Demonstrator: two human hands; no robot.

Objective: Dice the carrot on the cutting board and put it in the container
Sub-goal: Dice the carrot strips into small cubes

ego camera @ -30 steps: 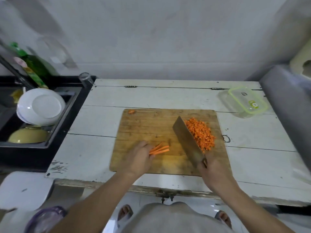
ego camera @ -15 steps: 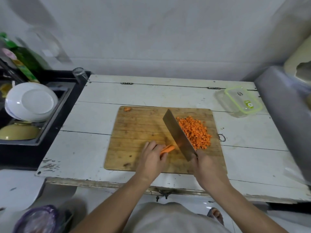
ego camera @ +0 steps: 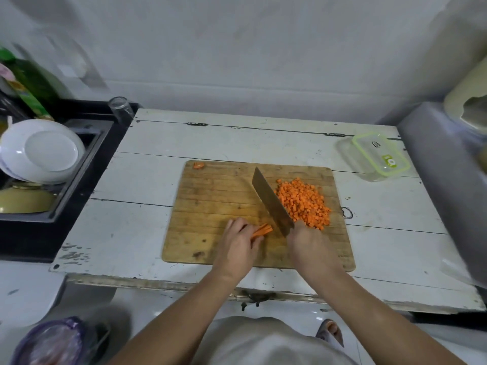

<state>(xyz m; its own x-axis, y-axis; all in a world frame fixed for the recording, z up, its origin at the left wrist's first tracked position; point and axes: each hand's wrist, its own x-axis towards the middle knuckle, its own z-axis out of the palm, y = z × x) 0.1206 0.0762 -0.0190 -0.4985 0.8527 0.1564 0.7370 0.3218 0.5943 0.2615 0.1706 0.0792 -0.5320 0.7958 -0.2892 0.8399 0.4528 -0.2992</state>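
A white tabletop [ego camera: 147, 180] carries the cutting board [ego camera: 210, 201] and, at its far right corner, the clear container [ego camera: 379, 156] (green-rimmed). Diced carrot [ego camera: 303, 201] is heaped right of the cleaver [ego camera: 271, 201], whose handle the right hand [ego camera: 308, 243] grips. The left hand [ego camera: 237, 246], fingers curled, holds carrot sticks [ego camera: 262, 229] against the board.

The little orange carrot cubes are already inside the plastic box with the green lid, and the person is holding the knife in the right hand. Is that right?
Not quite. In the head view, the carrot cubes are piled on the cutting board, not in the plastic box, which sits apart at the table's far right corner. The right hand does hold the knife.
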